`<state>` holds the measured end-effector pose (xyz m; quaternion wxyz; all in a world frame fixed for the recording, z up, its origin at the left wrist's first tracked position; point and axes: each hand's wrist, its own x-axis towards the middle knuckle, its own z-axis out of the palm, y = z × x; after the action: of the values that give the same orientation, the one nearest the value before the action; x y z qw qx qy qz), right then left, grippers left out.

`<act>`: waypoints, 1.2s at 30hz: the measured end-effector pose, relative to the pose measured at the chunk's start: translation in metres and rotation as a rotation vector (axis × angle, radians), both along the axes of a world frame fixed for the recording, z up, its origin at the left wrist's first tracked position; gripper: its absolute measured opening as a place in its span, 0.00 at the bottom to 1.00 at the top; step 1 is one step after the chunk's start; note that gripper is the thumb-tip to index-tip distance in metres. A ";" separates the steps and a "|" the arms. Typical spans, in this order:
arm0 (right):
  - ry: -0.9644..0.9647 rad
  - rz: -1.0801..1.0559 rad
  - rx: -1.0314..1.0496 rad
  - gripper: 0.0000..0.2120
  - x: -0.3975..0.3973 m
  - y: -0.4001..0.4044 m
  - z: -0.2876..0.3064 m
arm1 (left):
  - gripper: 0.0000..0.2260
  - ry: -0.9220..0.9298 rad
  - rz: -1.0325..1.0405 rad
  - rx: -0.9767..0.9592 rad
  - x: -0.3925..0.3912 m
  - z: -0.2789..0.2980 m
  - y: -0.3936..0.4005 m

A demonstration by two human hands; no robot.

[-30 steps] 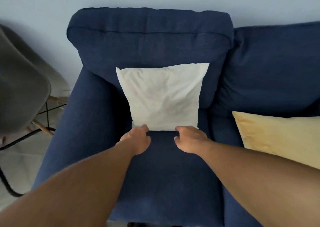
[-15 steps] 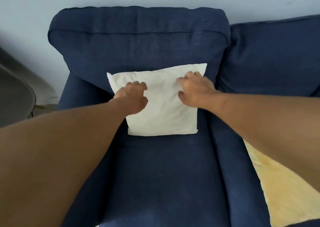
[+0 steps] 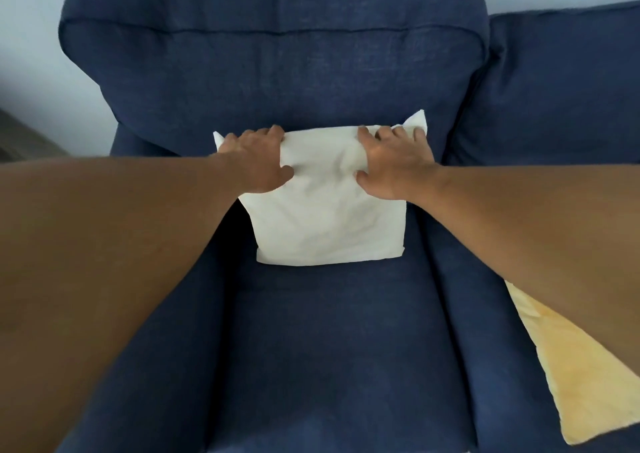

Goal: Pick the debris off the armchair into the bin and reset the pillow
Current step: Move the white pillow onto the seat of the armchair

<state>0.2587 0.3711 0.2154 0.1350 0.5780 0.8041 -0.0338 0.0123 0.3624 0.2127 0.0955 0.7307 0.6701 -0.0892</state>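
A white pillow leans against the backrest of the dark blue armchair, its lower edge on the seat cushion. My left hand grips the pillow's top left corner, fingers hooked over the upper edge. At the top right corner my right hand grips the same edge, and the fabric bunches between the two thumbs. No debris or bin shows in view.
A second dark blue seat adjoins the armchair on the right, with a yellow pillow lying on it under my right forearm. A pale wall runs behind. My forearms cover both armrests.
Both hands climbed from the pillow's bottom edge, across its face, to its top edge and closed on it. The view moved closer to the armchair.
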 end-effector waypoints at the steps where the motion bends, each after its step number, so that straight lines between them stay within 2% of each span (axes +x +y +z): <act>1: -0.021 0.007 0.008 0.39 0.001 -0.004 -0.003 | 0.31 0.010 -0.011 -0.010 0.000 -0.001 -0.003; 7: -0.118 0.129 0.143 0.39 0.017 -0.043 -0.013 | 0.38 0.084 -0.079 -0.065 0.014 0.000 -0.035; 12: -0.146 0.247 0.199 0.32 0.037 -0.085 -0.020 | 0.38 0.173 -0.161 -0.088 0.030 -0.002 -0.072; 17: -0.061 0.258 0.119 0.34 0.056 -0.123 -0.028 | 0.38 0.138 -0.188 -0.085 0.045 -0.015 -0.113; 20: -0.003 0.194 0.006 0.34 0.060 -0.150 -0.035 | 0.39 0.047 -0.128 -0.183 0.053 -0.022 -0.135; 23: 0.055 0.134 -0.081 0.41 0.064 -0.183 -0.043 | 0.42 -0.028 -0.063 -0.319 0.062 -0.030 -0.163; 27: 0.048 0.156 -0.128 0.55 0.069 -0.219 -0.063 | 0.47 0.007 -0.091 -0.378 0.073 -0.044 -0.201; 36: -0.014 0.179 -0.276 0.58 0.075 -0.255 -0.084 | 0.52 0.083 -0.119 -0.476 0.082 -0.079 -0.244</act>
<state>0.3339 0.1160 0.1313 0.2214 0.4800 0.8392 -0.1277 0.0941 0.1187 0.1341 0.2321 0.7214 0.5894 -0.2799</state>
